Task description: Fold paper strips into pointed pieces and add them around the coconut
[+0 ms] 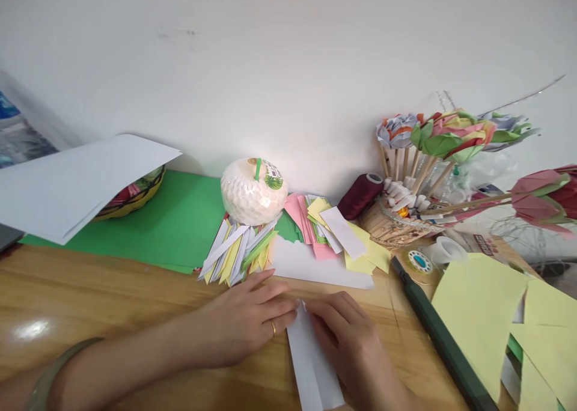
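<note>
Left hand (261, 318), fingers loosely spread, meets the creased white paper strip (309, 354) on the wooden table (135, 300), apparently steadying its far end; right hand (349, 333) curls along the right edge, probably guiding the crease; any pinch is indeterminable.

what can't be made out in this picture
Head view throughout:
White paper strip: partly hidden by right hand, cut off by bottom edge.
Basket: partly hidden by white sheets.
Dark green bar: lower end cut off by bottom edge.
Label: print too small.
</note>
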A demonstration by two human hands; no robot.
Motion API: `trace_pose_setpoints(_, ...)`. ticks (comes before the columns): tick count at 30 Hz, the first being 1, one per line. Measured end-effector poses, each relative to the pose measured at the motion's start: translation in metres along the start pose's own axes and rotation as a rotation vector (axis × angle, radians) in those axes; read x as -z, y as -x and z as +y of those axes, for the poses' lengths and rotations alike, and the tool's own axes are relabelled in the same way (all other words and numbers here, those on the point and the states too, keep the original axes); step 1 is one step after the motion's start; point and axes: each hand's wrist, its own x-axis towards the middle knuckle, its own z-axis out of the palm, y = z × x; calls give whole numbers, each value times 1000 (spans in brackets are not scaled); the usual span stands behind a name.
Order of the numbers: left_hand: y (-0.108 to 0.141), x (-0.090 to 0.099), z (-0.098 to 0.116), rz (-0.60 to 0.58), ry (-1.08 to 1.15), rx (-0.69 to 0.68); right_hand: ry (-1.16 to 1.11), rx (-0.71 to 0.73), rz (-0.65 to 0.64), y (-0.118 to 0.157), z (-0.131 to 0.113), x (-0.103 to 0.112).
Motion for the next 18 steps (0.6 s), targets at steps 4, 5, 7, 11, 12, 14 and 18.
trace_pose_setpoints(4, 0, -2, 0, -11, -13, 10, 39, 101, -10, 2, 1, 1)
trace_pose_setpoints(5, 1, -2, 0, -18, -20, 12, 38, 121, -19, 2, 2, 2)
trace_pose_setpoints(7, 1, -2, 0, -36, -25, 5, 48, 167, -39, 2, 2, 3)
trace_pose_setpoints(11, 2, -3, -2, -69, -14, -2, 128, 256, -42, 1, 2, 5)
trace_pose_setpoints(12, 2, -4, -2, -73, -13, 0, 148, 269, -43, 1, 2, 5)
trace_pose_setpoints(14, 2, -4, -3, -81, -10, 2, 176, 281, -57, 1, 2, 6)
trace_pose_setpoints(18, 2, -4, -2, -77, 5, 9, 222, 291, -97, 1, 0, 7)
